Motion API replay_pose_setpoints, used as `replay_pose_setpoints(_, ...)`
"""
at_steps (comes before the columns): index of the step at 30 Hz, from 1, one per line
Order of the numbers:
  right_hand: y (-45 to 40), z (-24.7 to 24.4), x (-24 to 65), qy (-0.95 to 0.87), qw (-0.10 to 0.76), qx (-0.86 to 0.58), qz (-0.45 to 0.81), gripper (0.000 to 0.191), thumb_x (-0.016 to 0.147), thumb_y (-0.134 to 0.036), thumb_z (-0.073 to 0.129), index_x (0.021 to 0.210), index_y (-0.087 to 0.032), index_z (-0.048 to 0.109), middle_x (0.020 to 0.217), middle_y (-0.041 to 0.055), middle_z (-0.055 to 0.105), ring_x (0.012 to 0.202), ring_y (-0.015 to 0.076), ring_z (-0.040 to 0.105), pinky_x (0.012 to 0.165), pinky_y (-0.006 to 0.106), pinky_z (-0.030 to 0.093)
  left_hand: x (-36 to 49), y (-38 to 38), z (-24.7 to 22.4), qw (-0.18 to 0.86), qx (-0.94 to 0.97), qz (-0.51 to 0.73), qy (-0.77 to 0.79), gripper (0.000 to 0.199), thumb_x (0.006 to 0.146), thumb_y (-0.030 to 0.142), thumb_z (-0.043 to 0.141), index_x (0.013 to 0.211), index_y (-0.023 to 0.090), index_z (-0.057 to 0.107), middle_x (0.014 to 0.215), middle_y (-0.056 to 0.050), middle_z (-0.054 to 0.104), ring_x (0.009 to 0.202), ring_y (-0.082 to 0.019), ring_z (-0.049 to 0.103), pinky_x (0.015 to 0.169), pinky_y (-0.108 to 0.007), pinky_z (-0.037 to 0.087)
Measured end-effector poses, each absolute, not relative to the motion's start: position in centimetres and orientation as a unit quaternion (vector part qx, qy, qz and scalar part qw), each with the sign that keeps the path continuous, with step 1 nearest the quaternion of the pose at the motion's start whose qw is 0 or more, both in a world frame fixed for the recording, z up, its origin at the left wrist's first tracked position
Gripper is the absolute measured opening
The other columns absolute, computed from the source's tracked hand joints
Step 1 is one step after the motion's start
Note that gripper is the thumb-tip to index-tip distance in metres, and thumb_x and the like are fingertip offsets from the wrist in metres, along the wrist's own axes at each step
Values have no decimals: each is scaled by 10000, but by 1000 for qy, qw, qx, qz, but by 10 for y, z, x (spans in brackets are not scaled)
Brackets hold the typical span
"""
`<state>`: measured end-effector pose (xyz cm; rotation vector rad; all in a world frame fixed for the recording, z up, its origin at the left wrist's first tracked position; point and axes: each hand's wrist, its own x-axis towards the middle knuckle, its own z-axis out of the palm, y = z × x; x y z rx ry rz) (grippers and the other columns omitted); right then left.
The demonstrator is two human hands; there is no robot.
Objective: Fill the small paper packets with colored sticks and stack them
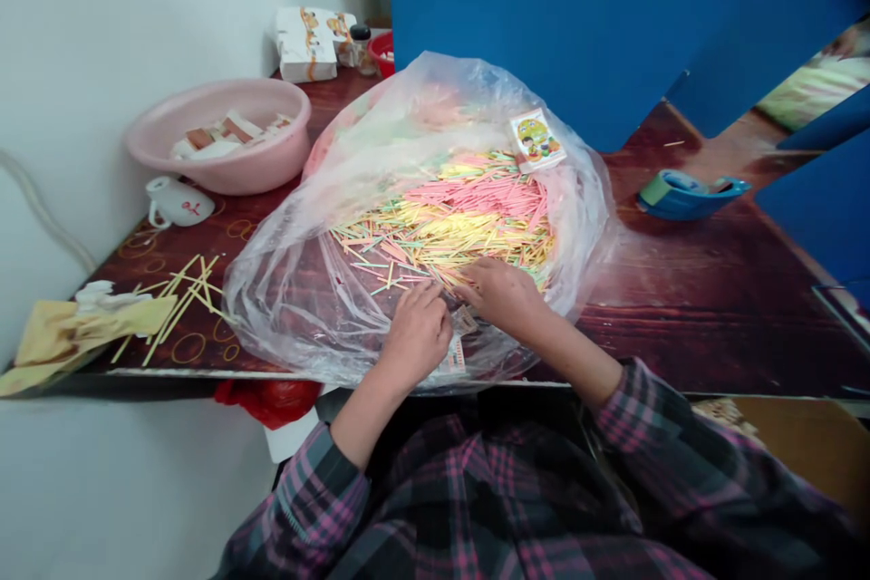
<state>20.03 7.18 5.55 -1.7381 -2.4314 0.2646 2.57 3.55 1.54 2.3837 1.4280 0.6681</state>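
Being rested, fingers half-open and gripping nothing: left hand and right hand, on thin pink-and-yellow sticks inside a clear plastic bag; small cartoon-printed card, wording illegible

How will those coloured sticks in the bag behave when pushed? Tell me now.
The thin coloured sticks are probably light and stiff, since they lie straight without drooping. Loosely piled in the clear plastic bag, they would likely slide and scatter under the right hand. Being so slim, they may snap if bent.
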Motion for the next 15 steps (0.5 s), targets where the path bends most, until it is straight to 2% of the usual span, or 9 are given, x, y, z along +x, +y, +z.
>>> replay_pose_setpoints(3,76,59,185,-805,-11,-592,35,399,971,-469,564,1035,-116,739,1079,170,727,1003,292,719,788,317,526,27,37,12,134,841,204,483,182,907,91,503,782,191,589,1059,-123,725,1083,-267,651,991,-449,498)
replay_pose_setpoints(6,79,56,179,-804,-35,-594,15,423,937,-505,608,1035,-113,732,1077,179,720,996,304,722,778,322,529,27,33,11,112,846,194,484,216,937,104,465,777,191,581,866,-95,684,892,-247,639,872,-410,510)
replay_pose_setpoints(9,83,53,178,-807,-39,-589,1,391,935,-468,614,1051,-109,716,1070,183,718,1013,314,718,795,338,533,26,28,11,98,842,190,495,214,945,121,471,779,194,583,824,-81,654,851,-239,618,832,-387,499)
replay_pose_setpoints(15,89,49,173,-818,-64,-572,-16,288,978,-283,508,1072,-86,695,1055,212,719,996,294,720,792,333,526,27,24,13,113,830,177,516,211,933,106,488,767,189,588,804,-81,634,855,-240,622,816,-373,482)
